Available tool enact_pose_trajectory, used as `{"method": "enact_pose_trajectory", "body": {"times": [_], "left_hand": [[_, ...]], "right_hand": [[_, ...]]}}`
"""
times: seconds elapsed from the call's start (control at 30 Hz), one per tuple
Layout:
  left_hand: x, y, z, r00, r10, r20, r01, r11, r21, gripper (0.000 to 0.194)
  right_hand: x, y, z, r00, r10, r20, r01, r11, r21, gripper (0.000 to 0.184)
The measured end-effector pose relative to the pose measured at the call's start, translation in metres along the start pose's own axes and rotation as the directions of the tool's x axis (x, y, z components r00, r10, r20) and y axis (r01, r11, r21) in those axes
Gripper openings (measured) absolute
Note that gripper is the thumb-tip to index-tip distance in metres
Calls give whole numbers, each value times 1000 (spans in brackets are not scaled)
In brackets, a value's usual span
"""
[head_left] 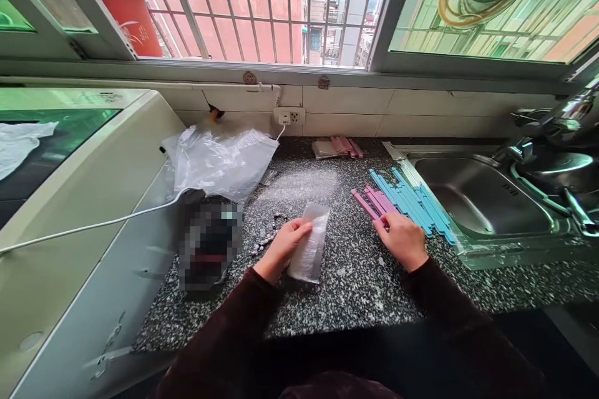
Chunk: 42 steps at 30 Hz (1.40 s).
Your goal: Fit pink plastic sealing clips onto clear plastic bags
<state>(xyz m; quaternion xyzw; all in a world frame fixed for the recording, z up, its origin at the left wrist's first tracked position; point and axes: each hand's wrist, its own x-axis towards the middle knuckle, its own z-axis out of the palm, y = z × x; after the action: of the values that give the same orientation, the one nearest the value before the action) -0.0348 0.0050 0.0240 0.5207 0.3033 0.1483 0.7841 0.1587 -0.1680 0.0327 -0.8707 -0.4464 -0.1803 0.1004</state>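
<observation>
My left hand (283, 248) holds a small clear plastic bag (311, 244) upright on the speckled granite counter (355, 287). My right hand (403, 239) rests on the counter, its fingertips on the near end of a pink plastic stick (369, 207). More pink sticks (381, 201) and a row of several blue sticks (414, 204) lie just beyond, beside the sink. Both sleeves are dark maroon.
A steel sink (482, 199) with a tap (552, 131) lies at the right. A crumpled clear plastic sheet (219, 162) and a blurred dark object (209, 243) sit left. A white appliance (70, 212) stands far left. Packed pink sticks (337, 147) lie by the wall socket (289, 116).
</observation>
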Motion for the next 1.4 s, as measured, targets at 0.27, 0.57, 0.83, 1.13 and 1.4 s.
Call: {"method": "enact_pose_trajectory", "body": {"times": [0.27, 0.57, 0.83, 1.13, 1.4], "left_hand": [[2, 2, -3, 1000, -14, -12, 13, 999, -48, 40], [-1, 6, 0, 999, 33, 39, -29, 995, -90, 28], [3, 2, -1, 995, 29, 97, -21, 997, -77, 19], [-1, 6, 1, 997, 34, 72, -24, 990, -139, 22], [-1, 3, 2, 995, 78, 57, -64, 975, -213, 37]], "right_hand": [[20, -51, -19, 923, -343, -173, 375, 901, 219, 26], [31, -73, -13, 853, -462, -242, 522, 764, 379, 20], [23, -69, 1, 847, -444, -293, 532, 719, 448, 13], [21, -67, 5, 834, -458, -307, 552, 709, 440, 12], [20, -69, 4, 818, -478, -319, 574, 713, 403, 13]]}}
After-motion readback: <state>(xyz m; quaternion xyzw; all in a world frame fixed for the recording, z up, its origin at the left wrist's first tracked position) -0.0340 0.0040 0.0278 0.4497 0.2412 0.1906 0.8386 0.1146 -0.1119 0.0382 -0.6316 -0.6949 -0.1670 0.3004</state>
